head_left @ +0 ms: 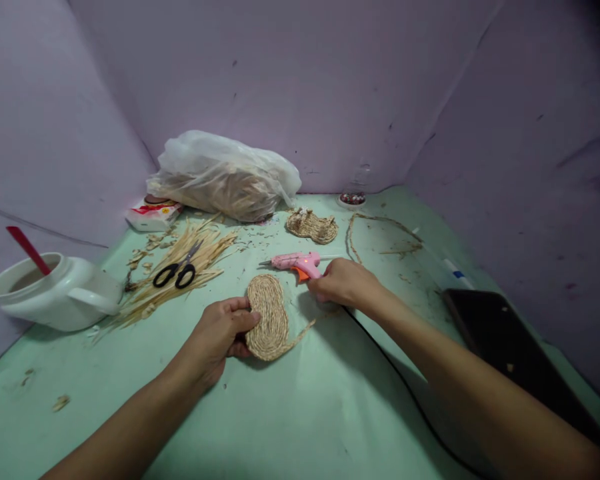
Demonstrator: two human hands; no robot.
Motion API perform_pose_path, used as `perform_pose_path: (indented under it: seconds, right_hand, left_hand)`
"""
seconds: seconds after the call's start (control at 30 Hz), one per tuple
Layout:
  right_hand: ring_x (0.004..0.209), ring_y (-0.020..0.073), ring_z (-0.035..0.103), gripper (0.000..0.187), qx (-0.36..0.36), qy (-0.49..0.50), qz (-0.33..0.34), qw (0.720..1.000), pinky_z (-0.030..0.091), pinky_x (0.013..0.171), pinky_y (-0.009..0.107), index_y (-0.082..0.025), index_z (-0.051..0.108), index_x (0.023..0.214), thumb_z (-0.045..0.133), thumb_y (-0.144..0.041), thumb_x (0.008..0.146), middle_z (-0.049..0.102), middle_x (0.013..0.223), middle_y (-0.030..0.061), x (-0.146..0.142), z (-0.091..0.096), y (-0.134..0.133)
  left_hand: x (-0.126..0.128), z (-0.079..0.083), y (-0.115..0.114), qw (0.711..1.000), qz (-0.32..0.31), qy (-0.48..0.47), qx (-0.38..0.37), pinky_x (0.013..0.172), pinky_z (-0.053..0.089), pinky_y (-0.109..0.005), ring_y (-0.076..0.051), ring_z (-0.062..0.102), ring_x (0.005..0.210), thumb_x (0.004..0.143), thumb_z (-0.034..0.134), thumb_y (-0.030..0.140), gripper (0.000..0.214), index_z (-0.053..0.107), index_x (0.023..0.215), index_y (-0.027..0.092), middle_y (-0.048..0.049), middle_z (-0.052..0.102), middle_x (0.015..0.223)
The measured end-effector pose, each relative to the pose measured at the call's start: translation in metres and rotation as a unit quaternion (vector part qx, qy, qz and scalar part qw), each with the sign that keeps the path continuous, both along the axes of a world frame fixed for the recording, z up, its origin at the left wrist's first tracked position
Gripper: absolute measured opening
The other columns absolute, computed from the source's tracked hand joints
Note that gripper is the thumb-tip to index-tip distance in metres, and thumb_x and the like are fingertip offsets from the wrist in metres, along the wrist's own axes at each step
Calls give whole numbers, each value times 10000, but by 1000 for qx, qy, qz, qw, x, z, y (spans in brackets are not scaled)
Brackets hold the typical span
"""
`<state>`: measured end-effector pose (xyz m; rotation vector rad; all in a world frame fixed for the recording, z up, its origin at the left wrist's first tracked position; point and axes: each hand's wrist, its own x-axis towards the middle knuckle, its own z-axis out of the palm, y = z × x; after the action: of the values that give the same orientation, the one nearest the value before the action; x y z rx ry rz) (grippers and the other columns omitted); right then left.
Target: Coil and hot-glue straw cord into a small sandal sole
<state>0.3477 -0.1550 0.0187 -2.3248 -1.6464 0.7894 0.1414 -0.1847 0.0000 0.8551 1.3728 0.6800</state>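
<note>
My left hand [230, 327] grips the left edge of a coiled braided-straw sole [269, 317], thumb on top and fingers beneath. A loose end of braid [300, 335] sticks out from its lower right. My right hand [343, 283] is closed round the handle of a pink hot glue gun [295, 262] with an orange trigger. The gun's nozzle points left, just above the sole's top end and apart from it. A clear glue stick shows at its back, and a black cord [405, 387] runs from the handle toward the lower right.
Black scissors [180, 270] lie on straw strips [200, 247] at left, beside a white pot [75, 293] with a red stick. Behind are a plastic bag [225, 177], another braided piece [311, 227], a dish of beads [352, 199] and loose braid [387, 219]. A dark slab [510, 353] lies right.
</note>
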Motion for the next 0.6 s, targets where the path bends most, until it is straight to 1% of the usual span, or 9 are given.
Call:
perform_pose_path:
  seconds: [0.07, 0.13, 0.2, 0.23, 0.27, 0.37, 0.43, 0.5, 0.6]
  right_hand:
    - [584, 239, 596, 211, -17, 85, -18, 996, 417, 514, 321, -202, 525, 472, 635, -313, 613, 541, 476, 54, 2, 0, 4]
    - [484, 169, 536, 197, -25, 180, -34, 983, 415, 470, 286, -202, 476, 474, 599, -237, 625, 504, 454, 24, 4, 0, 6]
    - [482, 128, 523, 117, -13, 269, -41, 962, 434, 483, 252, -193, 484, 540, 572, -156, 606, 529, 508, 12, 7, 1, 4]
    - [517, 118, 541, 82, -1, 308, -41, 950, 449, 507, 236, -187, 506, 600, 569, -134, 597, 572, 579, 18, 9, 2, 1]
    - [559, 110, 561, 105, 12, 340, -40, 939, 461, 535, 223, -185, 525, 670, 572, -132, 593, 616, 675, 27, 11, 3, -3]
    - [632, 97, 567, 265, 69, 443, -28, 894, 463, 555, 208, -195, 554, 861, 615, -182, 603, 651, 952, 40, 20, 8, -22]
    - [615, 103, 531, 352, 115, 515, -5, 849, 425, 500, 212, -189, 591, 951, 672, -220, 611, 639, 953, 51, 27, 11, -38]
    - [592, 111, 495, 405, 144, 535, 12, 832, 382, 461, 220, -183, 621, 1015, 716, -259, 628, 628, 876, 51, 33, 12, -54]
    - [569, 112, 456, 384, 165, 527, 37, 833, 367, 474, 236, -201, 636, 1041, 725, -335, 693, 604, 775, 29, 40, 8, -73]
  left_hand:
    - [0, -1, 0, 1000, 3, -16, 0, 385, 465, -202, -111, 553, 446, 662, 664, 147, 226, 623, 872, 73, -34, 631, 610]
    - [0, -3, 1, 999, 10, -44, 1, 407, 484, -207, -119, 572, 464, 675, 641, 118, 173, 630, 843, 77, -38, 640, 610]
    - [-1, -4, 2, 997, 16, -75, 2, 437, 503, -210, -125, 595, 494, 684, 628, 87, 165, 640, 848, 81, -47, 660, 638]
    - [-2, -5, 3, 996, 17, -92, 2, 452, 511, -213, -128, 605, 510, 691, 621, 78, 170, 645, 860, 81, -54, 672, 662]
    - [-3, -5, 4, 994, 17, -110, 1, 466, 519, -218, -134, 616, 525, 699, 613, 70, 178, 650, 873, 82, -63, 683, 687]
    - [-5, -5, 8, 984, 18, -178, -8, 513, 543, -250, -161, 647, 584, 714, 581, 46, 212, 660, 907, 86, -90, 707, 762]
    - [-7, -6, 11, 974, 27, -223, -12, 546, 552, -268, -170, 654, 608, 711, 565, 22, 220, 664, 895, 90, -92, 710, 778]
    - [-8, -8, 13, 964, 38, -262, -11, 576, 554, -274, -169, 652, 617, 705, 556, 3, 218, 666, 873, 90, -87, 706, 765]
    - [-9, -9, 17, 948, 58, -312, 5, 655, 559, -281, -175, 665, 686, 697, 545, -16, 251, 668, 887, 90, -89, 712, 800]
